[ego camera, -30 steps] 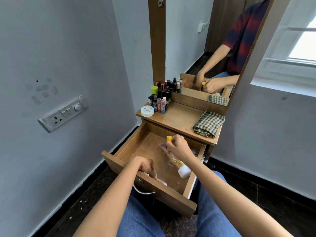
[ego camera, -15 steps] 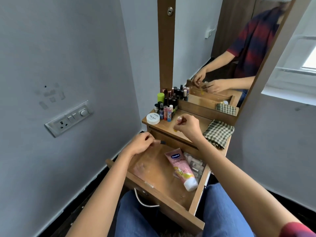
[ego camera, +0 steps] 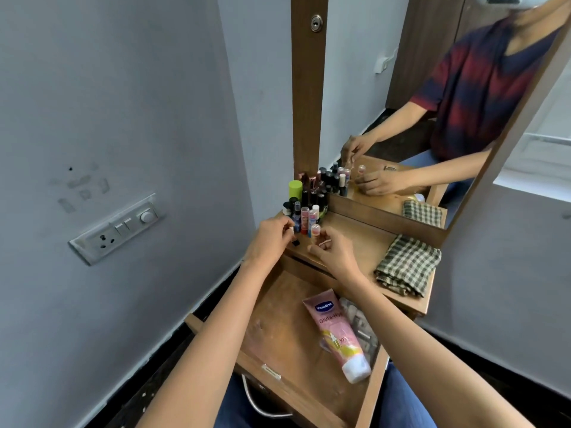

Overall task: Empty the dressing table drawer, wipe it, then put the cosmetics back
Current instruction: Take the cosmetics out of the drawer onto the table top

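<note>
The wooden drawer (ego camera: 369, 393) is pulled open over my lap. A pink Vaseline tube (ego camera: 335, 332) lies in it beside a clear pack of small items (ego camera: 360, 327). Several cosmetics (ego camera: 306, 205) stand clustered at the tabletop's back left corner. My left hand (ego camera: 270, 240) pinches a small black-tipped item (ego camera: 295, 242) in front of that cluster. My right hand (ego camera: 335, 253) hovers over the tabletop with fingers loosely curled, just beside a small white-capped stick (ego camera: 315, 230) that stands upright, the thumb apart from it.
A folded green checked cloth (ego camera: 408, 265) lies on the right of the tabletop (ego camera: 361, 242). The mirror (ego camera: 401, 103) rises behind it. A switch panel (ego camera: 114, 230) is on the left wall. The drawer's metal handle (ego camera: 262, 407) hangs above my knees.
Both hands rose out of the drawer to the tabletop's cluster. The stick my right hand carried now stands on the tabletop. The camera tilted up.
</note>
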